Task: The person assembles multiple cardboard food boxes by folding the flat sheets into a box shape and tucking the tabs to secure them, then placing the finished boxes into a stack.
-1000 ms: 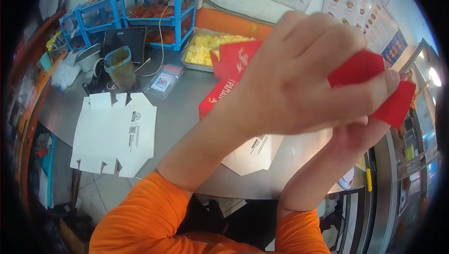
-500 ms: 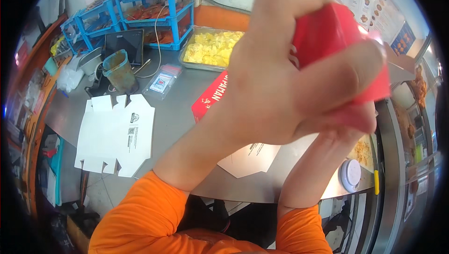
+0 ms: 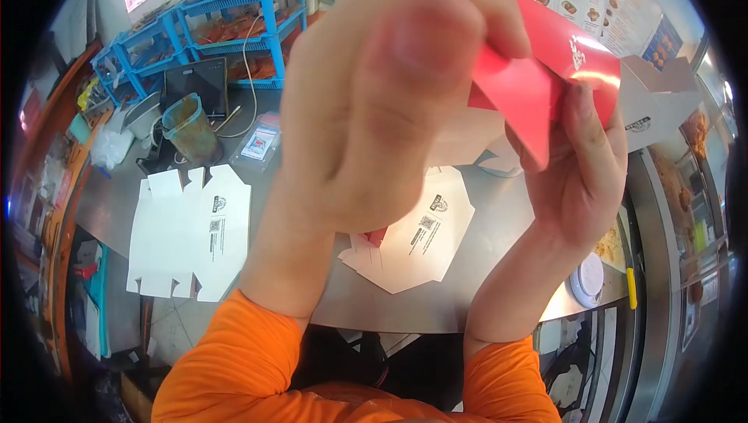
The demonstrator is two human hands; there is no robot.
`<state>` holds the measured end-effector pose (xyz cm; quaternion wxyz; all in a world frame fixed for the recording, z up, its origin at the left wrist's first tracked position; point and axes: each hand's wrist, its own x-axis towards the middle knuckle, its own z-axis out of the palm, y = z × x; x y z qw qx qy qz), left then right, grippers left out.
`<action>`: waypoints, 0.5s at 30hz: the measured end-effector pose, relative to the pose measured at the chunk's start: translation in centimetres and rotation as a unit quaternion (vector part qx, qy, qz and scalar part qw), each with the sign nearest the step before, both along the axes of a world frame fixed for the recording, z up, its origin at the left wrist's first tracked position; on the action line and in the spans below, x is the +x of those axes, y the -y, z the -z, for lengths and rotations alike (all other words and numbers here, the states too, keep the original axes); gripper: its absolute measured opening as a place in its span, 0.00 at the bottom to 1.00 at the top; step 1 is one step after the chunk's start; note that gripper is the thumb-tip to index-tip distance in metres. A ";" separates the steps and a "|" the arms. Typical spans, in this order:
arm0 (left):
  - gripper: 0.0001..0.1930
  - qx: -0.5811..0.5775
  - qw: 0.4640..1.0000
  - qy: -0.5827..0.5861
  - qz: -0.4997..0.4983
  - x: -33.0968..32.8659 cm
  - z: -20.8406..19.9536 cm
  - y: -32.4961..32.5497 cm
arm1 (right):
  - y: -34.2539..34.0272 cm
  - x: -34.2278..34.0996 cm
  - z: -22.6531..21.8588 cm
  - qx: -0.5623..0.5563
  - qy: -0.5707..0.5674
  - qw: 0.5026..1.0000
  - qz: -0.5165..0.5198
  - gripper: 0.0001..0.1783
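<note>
Close to the camera, both my hands hold up a red cardboard box point(image 3: 588, 61), partly folded, with a pointed flap hanging down. My left hand point(image 3: 374, 103) is closed around its left end, the thumb bent; it hides part of the box. From below, my right hand point(image 3: 573, 178) grips the other end, thumb pressed near an edge. Beneath them on the metal table lies an unfolded white carton blank point(image 3: 425, 232), a bit of red showing at its left edge. Another flat carton blank point(image 3: 191, 240) with notched edges lies to the left.
Blue stacked racks point(image 3: 241, 29) stand at the back left, before them a dark tablet point(image 3: 195, 84) and a stained plastic jug point(image 3: 191, 131). A clear packet point(image 3: 259, 144) lies nearby. A round white lid point(image 3: 586, 279) sits at the right edge. Folded cartons point(image 3: 658, 100) stand at the right.
My left hand has moved left and turned, now covering the tray of yellow food. The red box has tilted, showing its flap, and my right hand has come into clearer view.
</note>
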<state>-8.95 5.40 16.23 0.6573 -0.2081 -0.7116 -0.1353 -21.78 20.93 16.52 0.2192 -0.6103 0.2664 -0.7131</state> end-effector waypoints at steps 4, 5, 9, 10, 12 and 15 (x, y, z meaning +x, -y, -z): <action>0.19 -0.006 1.000 0.013 -0.002 0.3 0.1 0.0 | -0.2 -0.5 0.0 0.000 0.007 0.999 -0.034 0.18; 0.19 -0.009 1.000 0.015 -0.004 0.4 0.0 0.1 | -0.2 -0.7 0.0 -0.003 0.009 0.999 -0.046 0.18; 0.19 -0.017 1.000 0.022 -0.011 0.8 -0.4 0.2 | -0.6 -0.4 -0.1 0.007 0.045 0.997 -0.055 0.20; 0.19 -0.020 0.999 0.023 -0.016 0.9 -0.5 0.3 | -0.6 0.3 -0.2 0.012 0.054 0.998 -0.026 0.20; 0.19 -0.024 0.999 0.024 -0.014 0.8 -0.5 0.4 | -0.5 2.0 -0.7 0.018 0.088 0.994 0.069 0.17; 0.19 -0.026 0.999 0.021 -0.007 0.1 -0.4 0.3 | -0.8 1.8 -0.7 0.025 0.111 0.983 0.144 0.13</action>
